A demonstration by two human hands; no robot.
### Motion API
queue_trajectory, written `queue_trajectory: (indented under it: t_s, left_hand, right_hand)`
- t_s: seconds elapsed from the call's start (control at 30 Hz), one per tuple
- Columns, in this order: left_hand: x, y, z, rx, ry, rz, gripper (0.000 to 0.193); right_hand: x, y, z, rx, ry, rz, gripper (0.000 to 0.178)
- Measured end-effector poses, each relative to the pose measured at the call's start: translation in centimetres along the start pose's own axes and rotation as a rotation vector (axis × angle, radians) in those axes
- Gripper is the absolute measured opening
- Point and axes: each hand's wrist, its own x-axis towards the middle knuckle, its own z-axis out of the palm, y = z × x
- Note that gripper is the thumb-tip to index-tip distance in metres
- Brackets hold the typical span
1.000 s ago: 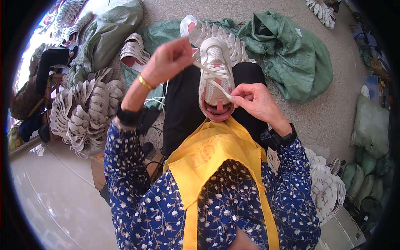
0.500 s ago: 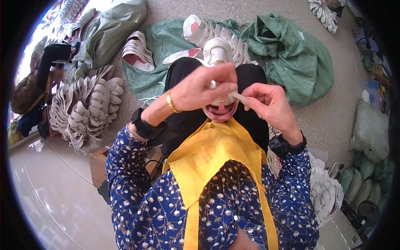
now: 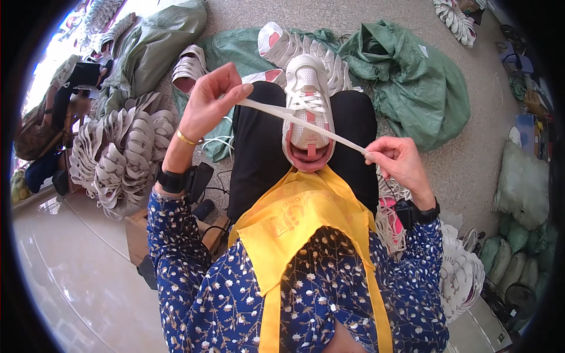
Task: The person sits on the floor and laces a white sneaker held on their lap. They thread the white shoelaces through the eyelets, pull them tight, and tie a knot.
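A white shoe upper with pink trim lies between my knees, toe away from me and pink-lined opening toward me. White lacing crosses its front part. My left hand, raised above my left knee, pinches one part of a flat white shoelace. At the right, my right hand pinches another part between thumb and fingertips. The lace runs taut and slanting across the shoe's tongue, from high on the left to lower on the right. Whether both held parts are loose ends, I cannot tell.
More white uppers lie beyond my knees on a green woven sack. Another green sack is at the far right. Stacked uppers stand on the left, and a bundle of white laces hangs by my right thigh. A person sits far left.
My hands have moved apart from close together over the shoe: the left outward to the left and up, the right slightly right and down. The lace is now stretched between them, uncovering the shoe.
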Motion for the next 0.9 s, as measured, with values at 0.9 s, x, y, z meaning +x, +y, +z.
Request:
queue_trajectory:
  t_s: [0.9]
  left_hand:
    - [-2.6,0.1,11.6,0.159,0.150,-0.064,0.008]
  right_hand:
    - [5.2,-1.5,7.5,-0.562,0.115,-0.778,0.016]
